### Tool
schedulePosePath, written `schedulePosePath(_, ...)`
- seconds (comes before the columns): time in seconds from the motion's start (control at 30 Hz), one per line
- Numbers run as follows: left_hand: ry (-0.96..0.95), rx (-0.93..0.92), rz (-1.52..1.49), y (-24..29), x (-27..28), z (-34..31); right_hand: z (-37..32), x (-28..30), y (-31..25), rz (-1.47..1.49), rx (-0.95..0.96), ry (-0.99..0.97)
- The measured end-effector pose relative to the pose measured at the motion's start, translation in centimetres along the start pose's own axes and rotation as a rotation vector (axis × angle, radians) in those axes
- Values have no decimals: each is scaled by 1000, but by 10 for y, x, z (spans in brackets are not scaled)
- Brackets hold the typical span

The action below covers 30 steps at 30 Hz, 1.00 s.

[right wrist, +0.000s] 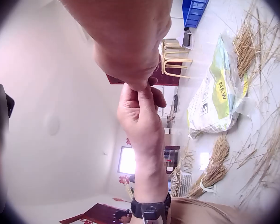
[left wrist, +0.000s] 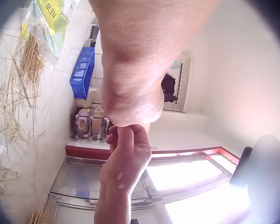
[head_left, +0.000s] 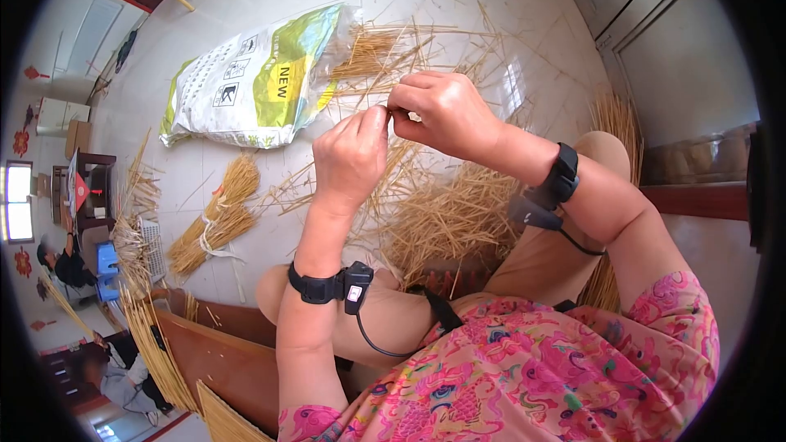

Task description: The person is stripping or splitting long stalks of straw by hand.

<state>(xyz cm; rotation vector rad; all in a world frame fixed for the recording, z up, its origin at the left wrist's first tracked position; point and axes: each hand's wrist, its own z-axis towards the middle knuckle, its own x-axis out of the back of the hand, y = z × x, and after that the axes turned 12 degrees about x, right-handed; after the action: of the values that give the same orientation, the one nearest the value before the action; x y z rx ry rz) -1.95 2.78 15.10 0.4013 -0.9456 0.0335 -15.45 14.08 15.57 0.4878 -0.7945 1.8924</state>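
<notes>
My left hand and right hand meet at the fingertips, raised over the straw on the floor. Fingers of both hands are curled, thumbs against forefingers. A tiny dark thing shows at the pinch between them; I cannot tell its kind, as the fingers hide most of it. In the left wrist view the right hand reaches up to the left hand's fingertips. The right wrist view has the left hand pinching just under the right. Below lies a loose heap of straw.
A printed plastic sack with straw at its mouth lies ahead. Nearby is a tied straw bundle. More stalks stand by the metal door. At left are a wooden board, a blue stool and two other people.
</notes>
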Motion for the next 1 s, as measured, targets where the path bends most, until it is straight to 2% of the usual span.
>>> schedulePosePath(0.07, -18, -3, -33, -2, 0, 0, -1, -6, 4, 83, -25, 43)
schedulePosePath(0.17, -21, -41, -102, -5, 3, 2, -2, -7, -2, 499, -491, 3)
schedulePosePath(0.27, -76, -67, -174, -4, 7, 1, -10, -20, 12, 1004, -806, 141)
schedulePosePath(0.3, -80, -49, -163, -4, 7, 0, -7, -19, 16, 972, -786, 137)
schedulePosePath(0.37, -87, -13, -142, -3, 6, -4, -3, -7, 23, 646, -683, -208)
schedulePosePath(0.4, -67, 67, -147, -9, 7, -6, -1, 0, 26, 479, -622, -372)
schedulePosePath(0.43, -45, 147, -150, -18, 7, -8, -2, 4, 32, 486, -608, -703)
schedulePosePath(0.47, -24, 228, -153, -23, 8, -8, -4, 6, 29, 494, -544, -840)
schedulePosePath(0.53, 78, 370, -470, -24, 14, -2, -11, 9, 19, 504, -409, -1106)
schedulePosePath(0.57, 103, 445, -599, -28, 19, 1, -33, -4, 27, 411, -161, -1036)
schedulePosePath(0.6, 128, 521, -728, -32, 25, 3, -36, -10, 27, 376, -200, -998)
schedulePosePath(0.67, 252, 542, -834, -35, 39, 13, -39, -19, 25, 306, -278, -920)
schedulePosePath(0.7, 318, 551, -885, -38, 45, 17, -37, -20, 22, 295, -258, -876)
schedulePosePath(0.8, 455, 563, -1202, -63, 63, 21, -38, -34, 6, 372, -262, -698)
schedulePosePath(0.83, 498, 579, -1260, -68, 71, 23, -39, -40, 2, 422, -304, -710)
schedulePosePath(1.0, 449, 400, -1517, -77, 108, 26, -36, -70, -20, 537, -387, -701)
